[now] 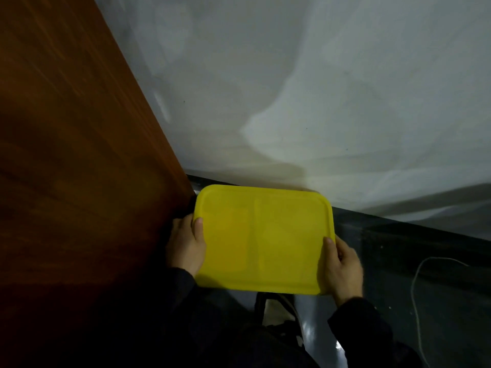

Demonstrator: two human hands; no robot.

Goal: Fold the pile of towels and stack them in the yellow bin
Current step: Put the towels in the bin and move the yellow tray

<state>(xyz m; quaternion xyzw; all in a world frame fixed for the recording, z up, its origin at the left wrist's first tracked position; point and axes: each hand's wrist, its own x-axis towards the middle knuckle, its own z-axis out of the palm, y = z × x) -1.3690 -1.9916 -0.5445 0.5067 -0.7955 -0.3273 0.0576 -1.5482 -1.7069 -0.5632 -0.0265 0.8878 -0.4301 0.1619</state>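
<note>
The yellow bin point(263, 240) is held up in the air, between the person's two hands. No counter carries it in this view. Its broad yellow face is turned to the camera, with a raised rim around it and a faint line down the middle. It cannot be told whether this face is the bottom or a lid. No towels show anywhere.

The bin looks like moulded plastic, so it is probably stiff and light, and it should keep its shape when it is held by the edges. The surface seems smooth and may be a little slippery for bare fingers. It does not look fragile. The two short edges seem the best places to hold it, one hand on each, because the rim there gives the fingers something to hook on.

The left hand point(187, 244) is closed on the left short edge. Its thumb lies on the front face and the other fingers go behind the bin, out of sight. The right hand point(342, 266) is closed on the right short edge, lower down and near the bottom right corner, also with the thumb on the front. Both sleeves are dark.

A brown wooden panel point(74, 155) is to the left of the bin, very near the left hand. Behind the bin there is a pale wall point(318, 88) above a dark floor point(411, 261), where a thin white cable point(415, 277) lies to the right.
</note>
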